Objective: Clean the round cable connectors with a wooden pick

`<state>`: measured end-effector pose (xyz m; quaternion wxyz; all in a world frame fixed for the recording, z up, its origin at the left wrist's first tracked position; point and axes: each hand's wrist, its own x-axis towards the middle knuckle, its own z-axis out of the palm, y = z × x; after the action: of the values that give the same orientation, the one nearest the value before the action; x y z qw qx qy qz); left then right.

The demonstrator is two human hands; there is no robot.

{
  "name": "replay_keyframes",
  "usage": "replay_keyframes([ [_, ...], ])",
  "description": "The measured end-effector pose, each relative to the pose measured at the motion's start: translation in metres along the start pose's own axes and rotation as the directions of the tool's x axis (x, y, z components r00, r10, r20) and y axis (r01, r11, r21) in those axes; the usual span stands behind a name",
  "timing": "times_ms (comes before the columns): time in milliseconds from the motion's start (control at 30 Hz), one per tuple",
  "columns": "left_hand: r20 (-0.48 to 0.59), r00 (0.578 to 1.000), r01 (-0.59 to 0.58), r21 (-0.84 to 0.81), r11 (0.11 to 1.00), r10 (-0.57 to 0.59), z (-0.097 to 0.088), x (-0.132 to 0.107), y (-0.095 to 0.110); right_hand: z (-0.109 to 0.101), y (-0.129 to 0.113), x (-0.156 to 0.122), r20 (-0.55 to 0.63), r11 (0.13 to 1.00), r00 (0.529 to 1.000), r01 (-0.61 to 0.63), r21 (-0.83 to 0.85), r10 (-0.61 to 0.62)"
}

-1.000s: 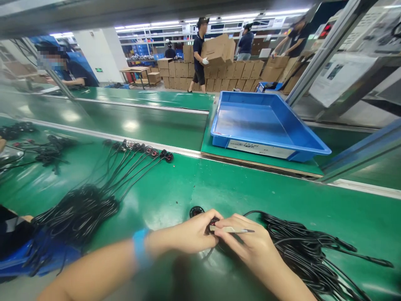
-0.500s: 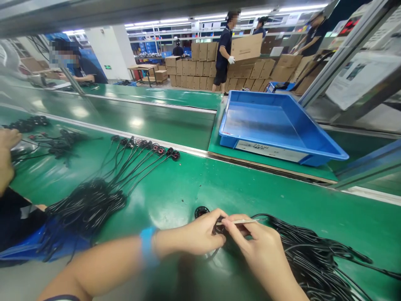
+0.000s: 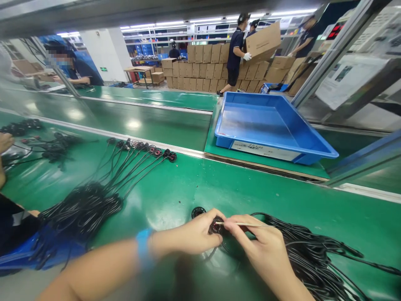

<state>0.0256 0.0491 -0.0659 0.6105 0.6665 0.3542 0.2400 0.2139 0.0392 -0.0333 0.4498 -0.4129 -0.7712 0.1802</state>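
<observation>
My left hand (image 3: 192, 235) pinches a small round black part with a red centre (image 3: 216, 225) at the end of a black cable, just above the green belt (image 3: 194, 188). My right hand (image 3: 258, 244) grips a thin pale stick (image 3: 241, 224) whose tip touches that part. A black ring-shaped piece (image 3: 197, 211) lies on the belt just beyond my left fingers. A blue band (image 3: 142, 246) sits on my left wrist. A heap of black cables (image 3: 316, 259) lies to the right of my right hand.
A row of finished cable ends (image 3: 140, 148) with a coiled bundle (image 3: 81, 209) lies to the left. A blue tray (image 3: 266, 129) stands beyond the belt. Another person's hand (image 3: 4, 144) is at the left edge. People carry cardboard boxes (image 3: 263, 37) far behind.
My hands stay together over the part; the stick has turned from across my fingers to point its tip into the part. The person in the background has walked right with the box.
</observation>
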Motion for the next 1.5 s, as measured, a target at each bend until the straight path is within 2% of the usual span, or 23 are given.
replay_keyframes([
  [67, 0.0, 1.0, -0.008, 0.009, 1.0, 0.008, 0.0, 0.0, 0.0, 0.003, 0.001, -0.002, 0.005, 0.997, 0.998, 0.067, -0.043, -0.066],
  [233, 0.009, 1.0, 0.015, 0.026, 1.0, -0.015, 0.001, -0.001, 0.002, 0.005, 0.004, -0.003, 0.011, 0.992, 0.997, 0.08, -0.097, -0.08],
  [300, 0.015, 1.0, -0.005, 0.046, 0.999, 0.004, 0.001, -0.001, 0.003, 0.006, 0.004, -0.002, 0.064, 0.988, 0.991, 0.12, -0.096, -0.114],
  [400, 0.019, 0.998, -0.062, 0.094, 0.994, 0.06, 0.002, 0.0, 0.003, 0.01, 0.001, 0.001, 0.204, 0.966, 0.962, 0.213, -0.148, -0.181],
  [500, 0.015, 0.996, -0.091, 0.119, 0.989, 0.09, 0.004, 0.001, 0.004, 0.011, -0.003, 0.005, 0.318, 0.939, 0.931, 0.258, -0.226, -0.179],
  [567, 0.015, 0.996, -0.093, 0.123, 0.988, 0.091, 0.004, 0.001, 0.005, 0.008, -0.005, 0.007, 0.271, 0.961, 0.952, 0.2, -0.19, -0.144],
  [633, 0.02, 0.997, -0.074, 0.12, 0.99, 0.072, 0.004, -0.001, 0.007, 0.0, -0.006, 0.007, 0.138, 0.99, 0.987, 0.099, -0.096, -0.085],
  [700, 0.028, 0.998, -0.058, 0.106, 0.993, 0.056, 0.004, -0.003, 0.008, -0.009, -0.008, 0.005, 0.033, 1.0, 0.999, 0.005, -0.014, -0.005],
  [800, 0.041, 0.997, -0.069, 0.085, 0.994, 0.066, 0.003, -0.005, 0.009, -0.017, -0.008, 0.003, 0.023, 0.996, 0.997, -0.071, 0.045, 0.07],
  [900, 0.046, 0.997, -0.063, 0.075, 0.995, 0.06, 0.002, -0.005, 0.01, -0.015, -0.007, 0.001, 0.022, 0.997, 0.998, -0.054, 0.056, 0.052],
  [1033, 0.05, 0.999, -0.019, 0.042, 0.999, 0.017, 0.001, -0.005, 0.012, -0.009, -0.006, -0.001, 0.033, 0.999, 0.999, 0.039, 0.003, -0.039],
  [1200, 0.035, 0.999, 0.044, -0.101, 0.994, -0.04, 0.0, -0.003, 0.016, -0.004, -0.006, -0.005, 0.04, 0.982, 0.987, 0.159, -0.099, -0.156],
  [1300, 0.016, 0.998, 0.061, -0.12, 0.991, -0.059, 0.0, -0.003, 0.014, 0.002, -0.005, -0.009, 0.011, 0.98, 0.991, 0.135, -0.144, -0.135],
  [1500, -0.037, 0.999, 0.031, -0.059, 0.998, -0.033, 0.003, -0.003, 0.006, 0.016, -0.003, -0.018, 0.0, 0.963, 0.992, 0.125, -0.241, -0.129],
])
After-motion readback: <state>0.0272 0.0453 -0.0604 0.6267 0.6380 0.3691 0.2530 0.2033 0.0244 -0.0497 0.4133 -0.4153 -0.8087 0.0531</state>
